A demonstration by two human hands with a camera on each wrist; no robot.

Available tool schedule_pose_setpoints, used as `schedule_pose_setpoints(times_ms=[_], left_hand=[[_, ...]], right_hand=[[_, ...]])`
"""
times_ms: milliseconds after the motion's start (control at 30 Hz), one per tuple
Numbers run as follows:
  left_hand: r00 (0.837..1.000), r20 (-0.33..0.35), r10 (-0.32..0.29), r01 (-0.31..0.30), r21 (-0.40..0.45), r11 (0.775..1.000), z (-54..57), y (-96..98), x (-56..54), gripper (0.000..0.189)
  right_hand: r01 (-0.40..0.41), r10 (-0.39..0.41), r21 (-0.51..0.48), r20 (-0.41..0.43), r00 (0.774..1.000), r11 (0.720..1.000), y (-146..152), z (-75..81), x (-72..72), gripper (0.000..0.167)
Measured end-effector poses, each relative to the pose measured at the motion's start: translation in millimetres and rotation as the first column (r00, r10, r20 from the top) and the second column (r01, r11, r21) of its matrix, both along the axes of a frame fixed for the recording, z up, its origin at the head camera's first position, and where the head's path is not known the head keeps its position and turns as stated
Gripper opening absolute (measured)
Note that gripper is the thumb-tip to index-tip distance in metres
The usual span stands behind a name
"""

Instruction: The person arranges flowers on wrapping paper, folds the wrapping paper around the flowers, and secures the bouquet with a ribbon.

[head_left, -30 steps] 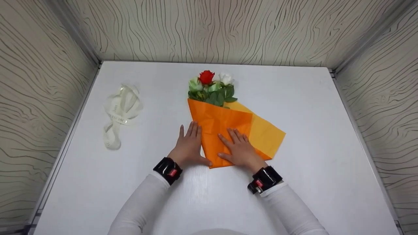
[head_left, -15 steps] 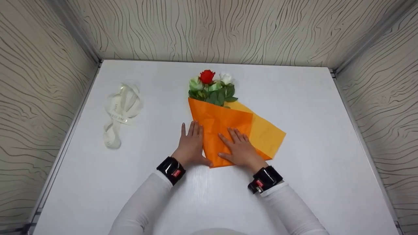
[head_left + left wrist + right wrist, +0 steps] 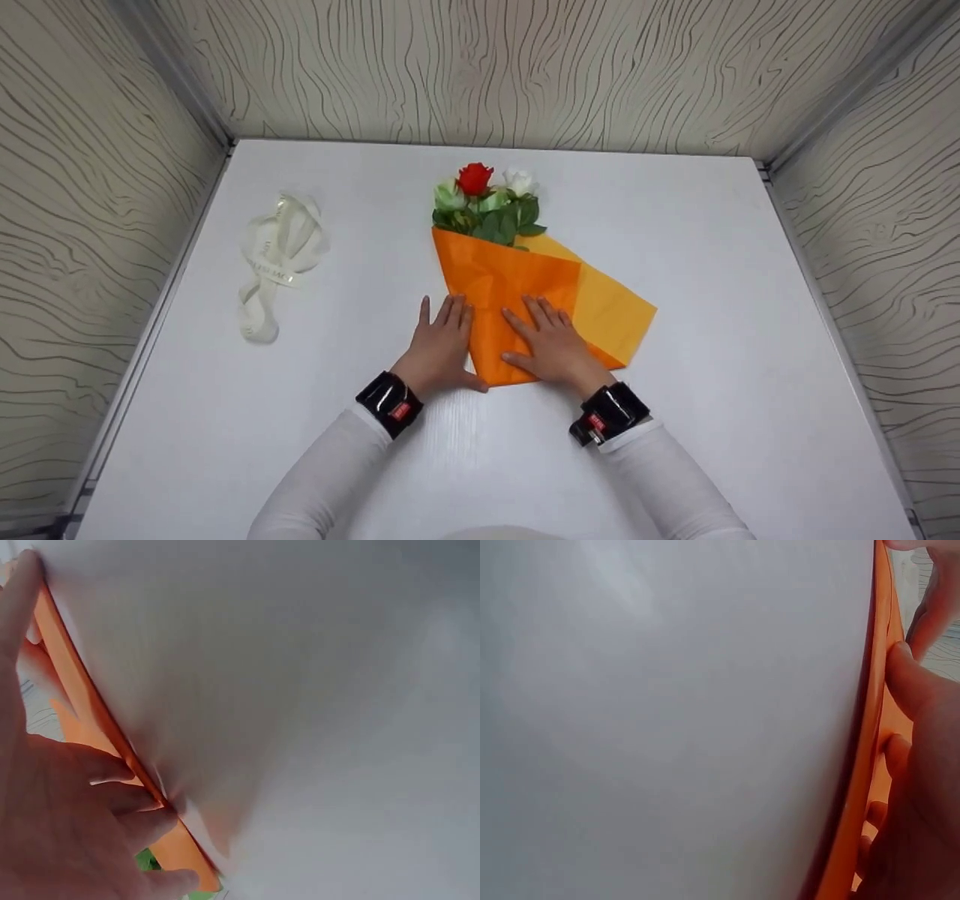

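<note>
A small bouquet lies on the table, its red rose (image 3: 475,179), white rose (image 3: 519,181) and pale green blooms showing above a folded sheet of orange wrapping paper (image 3: 487,277). Spread along the paper's left edge, my left hand (image 3: 439,351) has its fingertips on the fold and its thumb at the bottom corner. My right hand (image 3: 555,349) rests flat with fingers apart on the lower middle of the orange sheet. In the left wrist view, fingers touch the paper's folded edge (image 3: 112,735). The flower stems are hidden inside the wrap.
A yellow-orange flap (image 3: 615,311) of the paper lies opened out to the right. At the left of the white table (image 3: 735,247) is a loose heap of cream ribbon (image 3: 281,240) with printed lettering. Patterned panels (image 3: 465,75) stand around the table's back and sides.
My left hand has slid slightly down along the paper's left edge, toward me. My right hand stays in place on the paper, and the flowers have hardly moved.
</note>
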State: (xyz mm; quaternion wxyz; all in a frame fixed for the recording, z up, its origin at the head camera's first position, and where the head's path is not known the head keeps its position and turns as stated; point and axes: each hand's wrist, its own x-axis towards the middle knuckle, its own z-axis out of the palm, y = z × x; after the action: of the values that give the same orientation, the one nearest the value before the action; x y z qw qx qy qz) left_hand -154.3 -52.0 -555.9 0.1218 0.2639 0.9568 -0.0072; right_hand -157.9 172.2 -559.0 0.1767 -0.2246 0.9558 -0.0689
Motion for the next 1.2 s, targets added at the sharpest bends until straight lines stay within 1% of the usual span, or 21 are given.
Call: schedule_pose_setpoints(times_ms=[67, 267, 433, 500, 600, 700, 767, 800, 867, 933, 967, 1067, 1200], left_hand=[[1.000, 0.006, 0.002, -0.002, 0.011, 1.000, -1.3, 0.6, 0.0, 0.135], [0.999, 0.032, 0.020, -0.020, -0.004, 1.000, -0.9, 2.7, -1.1, 0.137], [0.999, 0.033, 0.016, -0.016, 0.004, 1.000, -1.6, 2.5, -1.6, 0.137], [0.999, 0.036, 0.014, -0.015, 0.014, 1.000, -1.7, 2.3, -2.5, 0.137], [0.997, 0.077, 0.028, -0.033, 0.072, 0.997, -0.4, 0.4, -4.2, 0.136], [0.991, 0.127, 0.053, -0.073, 0.161, 0.984, 2.8, -2.7, -6.8, 0.132], [0.989, 0.135, 0.065, -0.093, 0.212, 0.973, 4.5, -4.4, -8.2, 0.126], [0.990, 0.127, 0.068, -0.096, 0.230, 0.968, 5.0, -4.8, -8.7, 0.122], [0.993, 0.092, 0.075, -0.095, 0.250, 0.964, 4.4, -4.4, -8.5, 0.113], [0.997, 0.042, 0.068, -0.076, 0.248, 0.966, 4.6, -3.0, -7.0, 0.104], [0.998, 0.017, 0.065, -0.067, 0.245, 0.967, 5.3, -2.0, -5.4, 0.100], [0.998, -0.058, 0.040, -0.027, 0.213, 0.977, 9.1, 1.9, 1.8, 0.088], [0.992, -0.126, -0.027, 0.049, 0.177, 0.983, 15.6, 8.1, 15.7, 0.070]], right_hand=[[0.000, 0.000, 0.001, -0.011, 1.000, 1.000, 0, -0.8, 0.7, 0.076], [-0.004, 0.004, -0.012, -0.007, 1.000, 1.000, 3, -2.0, -0.7, 0.077], [0.003, -0.003, -0.036, 0.007, 1.000, 0.999, 9, -3.7, -2.2, 0.081], [0.009, -0.008, -0.066, 0.012, 1.000, 0.998, 11, -4.8, -2.6, 0.083], [0.011, -0.011, -0.148, 0.004, 1.000, 0.989, 16, -6.9, -2.8, 0.080], [0.041, -0.046, -0.246, -0.014, 0.999, 0.968, 18, -6.0, -1.2, 0.066], [0.047, -0.065, -0.268, -0.060, 0.996, 0.962, 19, -4.3, 1.4, 0.055], [0.049, -0.075, -0.270, -0.089, 0.993, 0.962, 19, -2.8, 3.2, 0.049], [0.042, -0.083, -0.245, -0.160, 0.984, 0.969, 18, 0.0, 8.5, 0.040], [0.038, -0.086, -0.212, -0.222, 0.971, 0.977, 16, 2.2, 15.1, 0.036], [0.043, -0.091, -0.201, -0.240, 0.966, 0.979, 15, 3.1, 18.9, 0.036], [0.074, -0.119, -0.173, -0.264, 0.957, 0.982, 13, 3.9, 30.7, 0.039], [0.133, -0.169, -0.155, -0.248, 0.954, 0.979, 11, 2.9, 41.0, 0.045]])
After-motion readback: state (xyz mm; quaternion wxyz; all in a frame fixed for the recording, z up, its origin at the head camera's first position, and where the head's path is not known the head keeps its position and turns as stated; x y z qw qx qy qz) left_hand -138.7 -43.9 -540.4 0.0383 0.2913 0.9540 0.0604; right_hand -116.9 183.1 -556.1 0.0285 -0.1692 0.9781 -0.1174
